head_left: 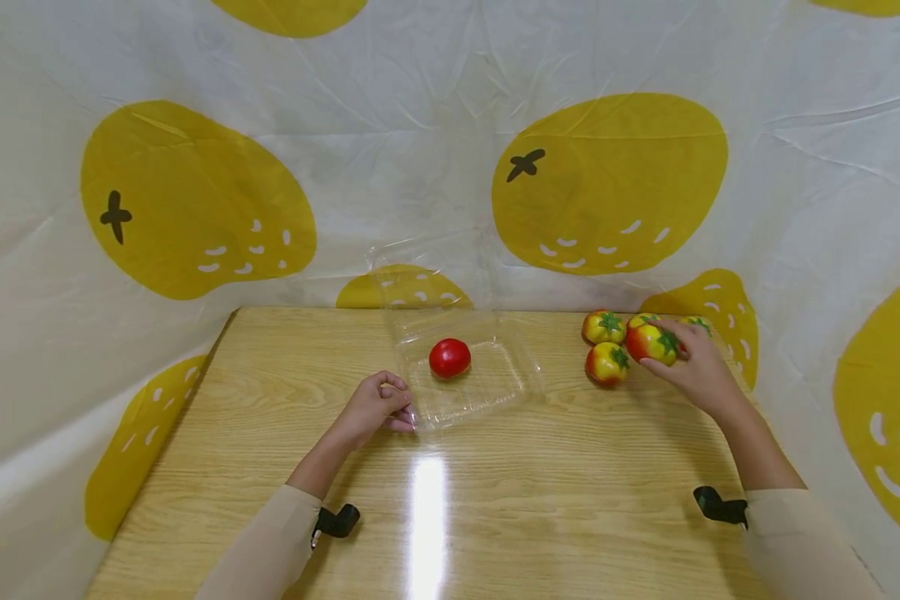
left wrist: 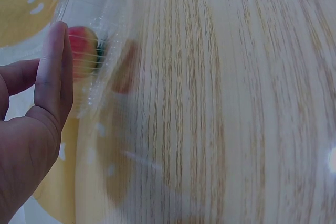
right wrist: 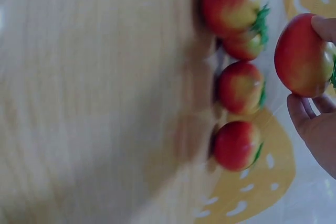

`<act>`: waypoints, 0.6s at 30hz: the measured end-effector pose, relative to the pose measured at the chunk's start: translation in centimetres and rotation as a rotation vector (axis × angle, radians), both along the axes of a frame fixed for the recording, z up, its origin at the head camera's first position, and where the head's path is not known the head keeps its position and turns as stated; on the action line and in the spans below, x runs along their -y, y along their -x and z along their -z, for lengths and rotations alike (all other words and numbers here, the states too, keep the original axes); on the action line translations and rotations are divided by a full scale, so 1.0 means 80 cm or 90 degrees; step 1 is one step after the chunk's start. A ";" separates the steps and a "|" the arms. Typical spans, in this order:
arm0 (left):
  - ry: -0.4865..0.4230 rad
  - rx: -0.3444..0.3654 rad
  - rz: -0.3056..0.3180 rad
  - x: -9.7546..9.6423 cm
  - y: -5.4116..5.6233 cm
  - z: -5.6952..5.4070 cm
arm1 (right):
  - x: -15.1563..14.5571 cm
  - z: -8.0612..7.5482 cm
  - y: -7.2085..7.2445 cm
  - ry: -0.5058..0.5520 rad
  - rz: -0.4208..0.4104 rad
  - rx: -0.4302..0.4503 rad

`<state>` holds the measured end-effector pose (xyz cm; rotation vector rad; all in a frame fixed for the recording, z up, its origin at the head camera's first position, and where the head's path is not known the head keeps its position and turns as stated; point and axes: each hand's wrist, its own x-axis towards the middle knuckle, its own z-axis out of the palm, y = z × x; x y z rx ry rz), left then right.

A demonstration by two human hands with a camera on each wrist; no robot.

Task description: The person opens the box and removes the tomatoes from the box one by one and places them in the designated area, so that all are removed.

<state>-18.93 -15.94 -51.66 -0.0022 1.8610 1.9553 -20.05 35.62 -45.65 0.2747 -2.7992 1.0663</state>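
Note:
A clear plastic clamshell container [head_left: 487, 410] lies on the table with its lid [head_left: 435, 275] raised at the back. One red toy tomato [head_left: 450, 358] sits inside; the left wrist view shows its green leaves underneath. My left hand [head_left: 378, 406] pinches the container at its front left corner, fingers along the side wall. On the right, my right hand [head_left: 693, 364] grips a red-and-yellow toy tomato [right wrist: 302, 56] between thumb and fingers, raised above the table. Several similar tomatoes [head_left: 607, 364] with green leaves stand grouped beside and behind that hand, some partly hidden by it.
The light wooden table [head_left: 532, 500] ends at the back against a white cloth [head_left: 405, 167] printed with big yellow fruit. The cloth also hangs at both sides. A bright light reflection crosses the table's front middle.

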 end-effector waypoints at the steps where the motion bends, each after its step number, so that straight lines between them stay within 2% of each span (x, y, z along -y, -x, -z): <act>1: 0.000 -0.001 0.000 0.000 0.000 0.000 | -0.003 0.004 0.000 -0.005 0.006 0.002; 11: 0.003 0.004 0.001 0.001 0.000 0.000 | -0.024 0.043 0.003 -0.050 0.056 0.024; 18: 0.004 0.000 0.005 0.002 0.001 0.001 | -0.029 0.060 0.008 -0.056 0.078 0.070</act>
